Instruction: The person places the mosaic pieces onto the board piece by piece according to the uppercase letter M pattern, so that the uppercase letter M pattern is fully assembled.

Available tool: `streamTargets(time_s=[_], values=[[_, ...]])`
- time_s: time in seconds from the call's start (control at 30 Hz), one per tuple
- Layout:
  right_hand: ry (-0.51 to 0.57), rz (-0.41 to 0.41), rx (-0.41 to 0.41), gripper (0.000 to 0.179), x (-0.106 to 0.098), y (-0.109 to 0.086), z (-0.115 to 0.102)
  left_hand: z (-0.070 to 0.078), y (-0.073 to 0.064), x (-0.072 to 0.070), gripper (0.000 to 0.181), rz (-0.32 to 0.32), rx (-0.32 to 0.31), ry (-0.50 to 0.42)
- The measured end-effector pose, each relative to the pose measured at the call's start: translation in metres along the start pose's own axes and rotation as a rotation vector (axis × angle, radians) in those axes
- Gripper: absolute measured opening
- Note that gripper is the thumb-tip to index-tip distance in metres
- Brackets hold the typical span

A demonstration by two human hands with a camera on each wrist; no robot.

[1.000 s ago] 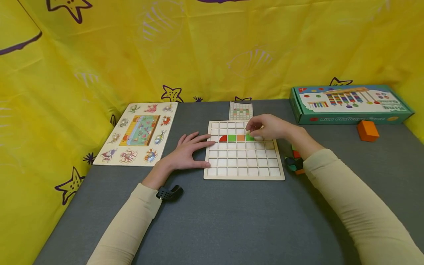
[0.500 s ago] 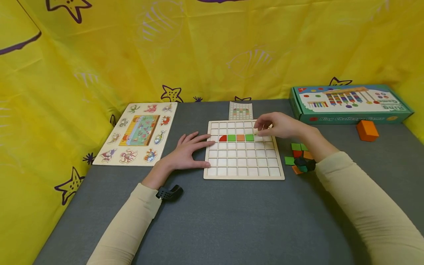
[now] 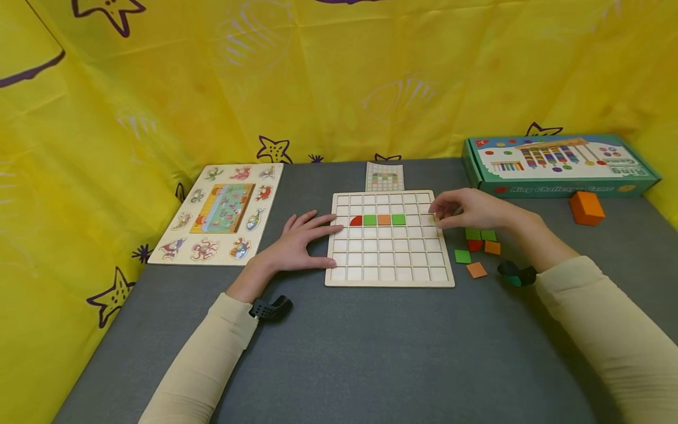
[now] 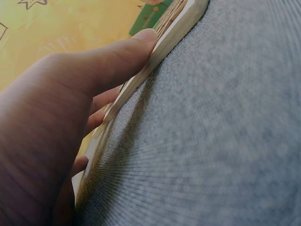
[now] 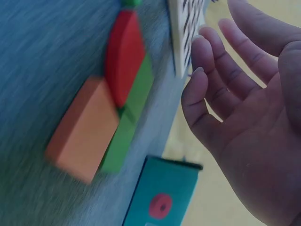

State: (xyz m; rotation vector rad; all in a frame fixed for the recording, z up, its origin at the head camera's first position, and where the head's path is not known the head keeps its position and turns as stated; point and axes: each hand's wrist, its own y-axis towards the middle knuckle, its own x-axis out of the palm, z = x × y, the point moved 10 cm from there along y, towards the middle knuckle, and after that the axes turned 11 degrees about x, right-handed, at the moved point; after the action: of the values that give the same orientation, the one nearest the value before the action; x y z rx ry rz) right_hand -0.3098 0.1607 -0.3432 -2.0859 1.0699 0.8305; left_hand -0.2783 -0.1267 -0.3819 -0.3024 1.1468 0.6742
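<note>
A wooden grid board (image 3: 394, 275) lies flat on the table, with one row holding a red rounded piece (image 3: 356, 221), a green square (image 3: 369, 220), an orange square (image 3: 384, 219) and another green square (image 3: 398, 219). My left hand (image 3: 299, 246) has its fingers spread, thumb and fingertips on the board's left edge; the left wrist view shows the thumb (image 4: 117, 59) against that edge. Over the board's right edge is my right hand (image 3: 471, 209), fingers loosely bent. In the right wrist view that hand (image 5: 244, 103) holds nothing, its thumb apart from the fingers.
Loose tiles lie right of the board, among them an orange tile (image 3: 477, 270) and a green tile (image 3: 462, 257). A pattern card (image 3: 385, 176) touches the far side. Left is a sea-animal puzzle (image 3: 212, 247); back right, a game box (image 3: 561, 168) and an orange block (image 3: 587, 208).
My right hand has moved right from the second green square to the board's right edge, uncovering that square and the loose tiles. My left hand has stayed in place.
</note>
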Motion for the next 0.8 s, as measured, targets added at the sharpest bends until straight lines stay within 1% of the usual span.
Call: streamTargets(time_s=[0.3, 0.47, 0.67, 0.8], values=[[-0.040, 0.005, 0.008, 0.029, -0.005, -0.015, 0.025, -0.001, 0.001, 0.001, 0.079, 0.004, 0.005, 0.001], [-0.053, 0.018, 0.013, 0.029, -0.007, -0.021, 0.031, -0.001, 0.000, 0.001, 0.079, 0.002, 0.003, -0.004], [-0.088, 0.028, 0.051, 0.029, -0.008, -0.025, 0.041, -0.001, 0.000, 0.001, 0.078, -0.002, -0.003, 0.000], [-0.099, 0.031, 0.061, 0.029, -0.007, -0.027, 0.046, 0.000, 0.001, 0.000, 0.079, 0.002, 0.002, 0.001]])
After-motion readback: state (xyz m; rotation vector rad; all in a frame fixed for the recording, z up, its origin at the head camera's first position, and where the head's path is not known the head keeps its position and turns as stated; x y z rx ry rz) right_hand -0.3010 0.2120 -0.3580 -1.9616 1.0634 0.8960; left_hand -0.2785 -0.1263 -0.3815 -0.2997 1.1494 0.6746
